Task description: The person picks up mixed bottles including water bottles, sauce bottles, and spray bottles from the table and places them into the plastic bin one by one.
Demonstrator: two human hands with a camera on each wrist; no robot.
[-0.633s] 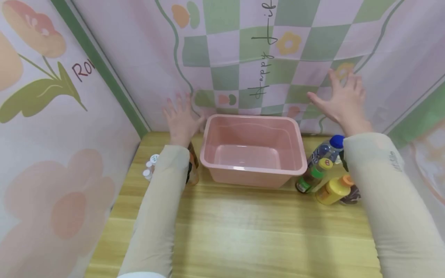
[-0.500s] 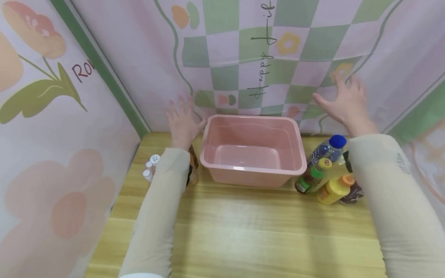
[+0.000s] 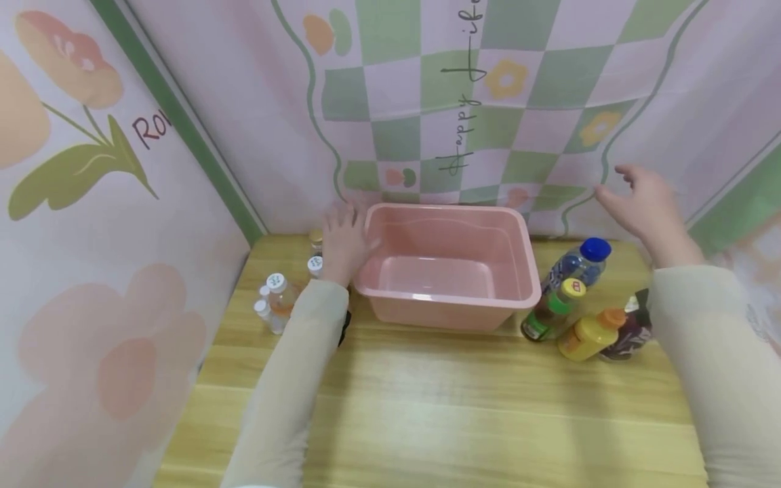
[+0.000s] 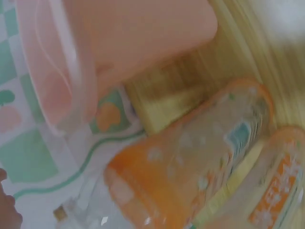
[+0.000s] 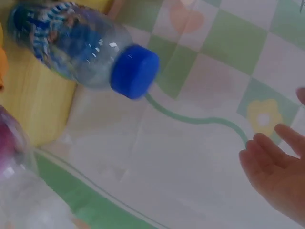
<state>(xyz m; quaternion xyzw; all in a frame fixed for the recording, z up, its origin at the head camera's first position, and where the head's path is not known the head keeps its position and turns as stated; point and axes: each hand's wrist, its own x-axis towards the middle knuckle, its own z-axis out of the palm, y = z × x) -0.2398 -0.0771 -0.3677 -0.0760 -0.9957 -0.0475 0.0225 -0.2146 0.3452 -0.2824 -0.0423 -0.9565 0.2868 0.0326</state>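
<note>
Where floral cloth (image 3: 427, 102) walls it, wooden table (image 3: 427, 407) looks bare, perhaps glossy.

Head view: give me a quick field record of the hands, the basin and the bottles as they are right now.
left hand: open, resting at the left rim of the pink basin
right hand: open, raised in the air, holding nothing
basin contents: none visible
left group: small white-capped bottles on the wooden table
right group: blue-capped bottle, green-capped bottle, yellow bottle, dark bottle
nearest to right hand: blue-capped bottle
</note>
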